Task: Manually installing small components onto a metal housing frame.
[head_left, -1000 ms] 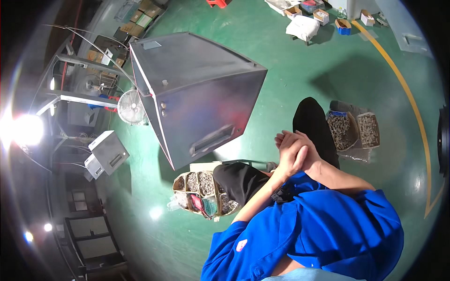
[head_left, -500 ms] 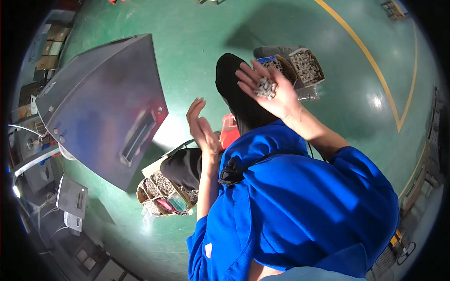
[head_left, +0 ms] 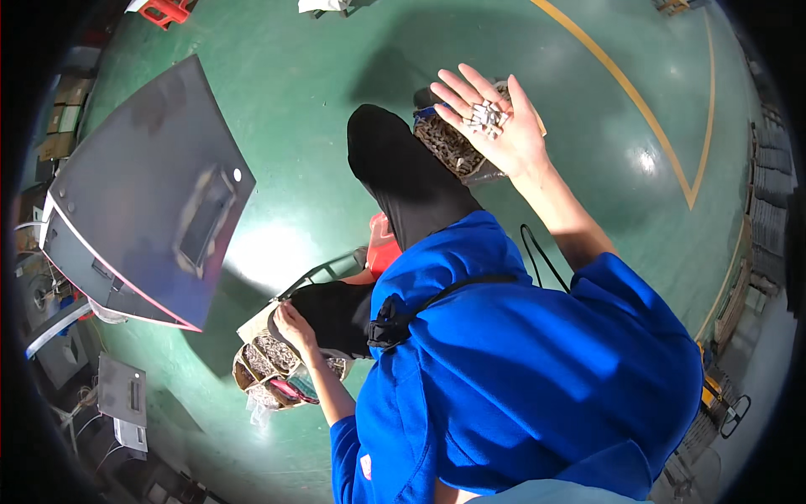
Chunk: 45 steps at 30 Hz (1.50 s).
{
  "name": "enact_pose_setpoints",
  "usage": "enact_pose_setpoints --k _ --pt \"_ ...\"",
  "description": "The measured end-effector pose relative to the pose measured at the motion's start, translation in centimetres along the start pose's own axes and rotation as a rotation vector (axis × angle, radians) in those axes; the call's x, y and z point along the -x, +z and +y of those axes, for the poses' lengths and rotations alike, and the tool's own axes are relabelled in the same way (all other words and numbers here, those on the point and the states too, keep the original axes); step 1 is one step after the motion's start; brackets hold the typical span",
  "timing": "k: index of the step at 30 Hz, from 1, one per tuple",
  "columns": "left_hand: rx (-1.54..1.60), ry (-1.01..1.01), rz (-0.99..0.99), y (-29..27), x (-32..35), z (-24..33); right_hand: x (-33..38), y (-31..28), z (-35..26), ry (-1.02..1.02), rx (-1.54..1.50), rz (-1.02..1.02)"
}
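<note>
My right hand (head_left: 521, 144) is raised palm up with its fingers spread. A small heap of short white and grey cylindrical pieces (head_left: 488, 119) rests in that palm. Low at the left, my left hand (head_left: 295, 329) is beside my left knee, fingers curled at the edge of a divided box (head_left: 243, 375). A dark curved strip (head_left: 274, 323) runs next to these fingers; what they hold, if anything, is hidden. Several compartments of the box contain small light pieces (head_left: 281, 354). Partly behind my right hand, another box (head_left: 447, 144) of brownish small pieces stands on the floor.
A large dark metal panel housing (head_left: 151, 185) with a slot stands to the left. Beneath me is a red seat (head_left: 384, 245). Smaller grey panels (head_left: 122, 388) lie at the lower left. A yellow line (head_left: 621, 80) crosses the green floor (head_left: 285, 76).
My left hand has dropped from in front of me down to the divided box. My right hand, still carrying the pieces, is slightly higher in view. The whole view has shifted.
</note>
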<state>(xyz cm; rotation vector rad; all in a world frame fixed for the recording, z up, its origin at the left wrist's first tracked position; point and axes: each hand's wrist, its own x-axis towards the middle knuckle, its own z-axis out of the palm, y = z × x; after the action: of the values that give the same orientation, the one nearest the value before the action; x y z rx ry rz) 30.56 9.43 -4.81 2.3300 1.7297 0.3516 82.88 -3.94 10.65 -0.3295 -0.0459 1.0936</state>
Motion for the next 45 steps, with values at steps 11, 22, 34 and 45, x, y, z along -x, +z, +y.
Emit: enact_pose_setpoints --k 11,22,34,45 --pt "-0.147 0.145 0.057 1.0 0.2 -1.1 -0.9 -7.4 0.0 -0.017 0.271 0.217" --pt "-0.182 0.089 0.055 1.6 0.6 -1.8 -1.2 -8.1 0.1 0.035 0.518 0.119" --pt "-0.356 0.026 0.122 2.6 -0.9 -2.6 -1.6 -14.8 0.6 -0.186 0.984 0.279" --pt "-0.586 -0.273 -0.178 8.6 -5.7 -9.4 -0.8 -23.6 -4.7 -0.442 2.301 0.632"
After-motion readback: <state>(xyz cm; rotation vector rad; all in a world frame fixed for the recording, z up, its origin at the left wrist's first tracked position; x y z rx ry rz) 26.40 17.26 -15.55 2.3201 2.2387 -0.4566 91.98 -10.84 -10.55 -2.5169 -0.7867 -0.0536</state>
